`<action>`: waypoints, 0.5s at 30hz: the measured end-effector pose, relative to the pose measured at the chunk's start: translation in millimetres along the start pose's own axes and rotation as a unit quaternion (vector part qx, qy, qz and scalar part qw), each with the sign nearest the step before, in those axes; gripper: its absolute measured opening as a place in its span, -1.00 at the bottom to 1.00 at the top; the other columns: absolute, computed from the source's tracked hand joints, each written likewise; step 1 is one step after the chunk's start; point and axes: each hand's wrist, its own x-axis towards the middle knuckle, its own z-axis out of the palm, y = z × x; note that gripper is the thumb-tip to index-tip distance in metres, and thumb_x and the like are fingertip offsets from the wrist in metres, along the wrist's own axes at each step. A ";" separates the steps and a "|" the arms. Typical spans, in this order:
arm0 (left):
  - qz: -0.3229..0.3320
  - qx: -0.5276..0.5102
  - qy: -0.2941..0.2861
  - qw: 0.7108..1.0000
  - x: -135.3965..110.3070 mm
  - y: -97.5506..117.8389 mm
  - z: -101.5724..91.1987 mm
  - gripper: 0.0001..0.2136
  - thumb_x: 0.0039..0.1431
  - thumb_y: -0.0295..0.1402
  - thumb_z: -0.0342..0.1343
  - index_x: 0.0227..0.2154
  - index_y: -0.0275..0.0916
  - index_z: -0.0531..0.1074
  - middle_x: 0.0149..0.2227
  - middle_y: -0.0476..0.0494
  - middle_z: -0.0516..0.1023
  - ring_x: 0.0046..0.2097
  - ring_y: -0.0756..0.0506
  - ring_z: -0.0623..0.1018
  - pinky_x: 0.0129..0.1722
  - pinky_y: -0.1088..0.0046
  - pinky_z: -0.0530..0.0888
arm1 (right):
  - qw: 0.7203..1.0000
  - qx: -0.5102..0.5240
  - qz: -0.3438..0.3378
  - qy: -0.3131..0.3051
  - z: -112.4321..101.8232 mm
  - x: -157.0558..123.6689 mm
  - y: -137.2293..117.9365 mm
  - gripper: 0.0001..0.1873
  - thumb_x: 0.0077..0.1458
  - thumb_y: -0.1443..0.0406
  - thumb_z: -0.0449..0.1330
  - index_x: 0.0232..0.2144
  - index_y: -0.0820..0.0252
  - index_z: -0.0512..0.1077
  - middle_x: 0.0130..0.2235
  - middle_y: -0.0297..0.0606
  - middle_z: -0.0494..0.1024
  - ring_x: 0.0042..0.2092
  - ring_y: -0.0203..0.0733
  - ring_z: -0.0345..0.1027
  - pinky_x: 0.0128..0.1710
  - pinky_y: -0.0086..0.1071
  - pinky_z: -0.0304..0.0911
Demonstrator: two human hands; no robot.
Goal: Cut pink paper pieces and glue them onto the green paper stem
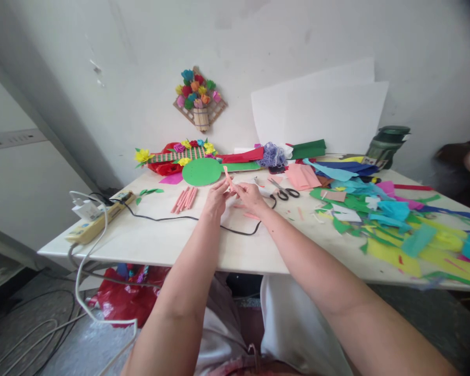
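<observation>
The left hand (218,195) and right hand (248,195) pinch a slim, salmon-pink paper piece (227,176) between them, above the white tabletop (141,243). A thin black cable (235,231) passes beneath; pink paper rolls (185,200) lie left, black-handled metal scissors (283,189) and multicoloured paper scraps (394,210) right.

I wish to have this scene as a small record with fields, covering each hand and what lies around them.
Left hand: the left hand pinches a slim pink paper piece
Right hand: the right hand grips the same piece
Left of hands: pink rolls, lying together
Beyond hands: green disc
Right of hands: scissors, folded pink paper
Table, right end: coloured scraps, dark bottle
Table, left end: power strip
Wall: flower ornament
</observation>
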 end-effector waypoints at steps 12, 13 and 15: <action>0.006 0.052 -0.012 0.999 -4.8 1.2 4.9 -0.70 -0.23 -0.26 0.32 -0.34 -0.23 0.56 -0.35 -0.11 0.56 -0.34 -0.03 0.48 -0.30 0.46 0.35 | 0.995 0.096 0.038 0.011 -9.3 3.5 0.3 -0.57 -0.05 -0.02 0.11 -0.47 0.24 0.47 -0.47 -0.26 0.51 -0.46 -0.32 0.28 -0.48 -0.47 0.15; 0.009 0.059 -0.017 0.998 -5.5 1.7 6.2 -0.71 -0.23 -0.27 0.32 -0.36 -0.23 0.56 -0.36 -0.11 0.56 -0.36 -0.02 0.47 -0.31 0.47 0.34 | 0.994 0.100 0.050 0.005 -8.9 3.7 1.3 -0.56 -0.06 -0.04 0.12 -0.49 0.23 0.46 -0.48 -0.27 0.51 -0.46 -0.32 0.28 -0.47 -0.46 0.15; 0.017 0.071 -0.029 0.997 -6.5 2.2 8.2 -0.73 -0.22 -0.26 0.31 -0.38 -0.25 0.56 -0.40 -0.10 0.55 -0.40 0.00 0.44 -0.34 0.48 0.33 | 0.992 0.107 0.060 -0.010 -8.2 4.0 3.1 -0.54 -0.07 -0.08 0.12 -0.53 0.22 0.42 -0.49 -0.29 0.49 -0.46 -0.32 0.29 -0.45 -0.46 0.17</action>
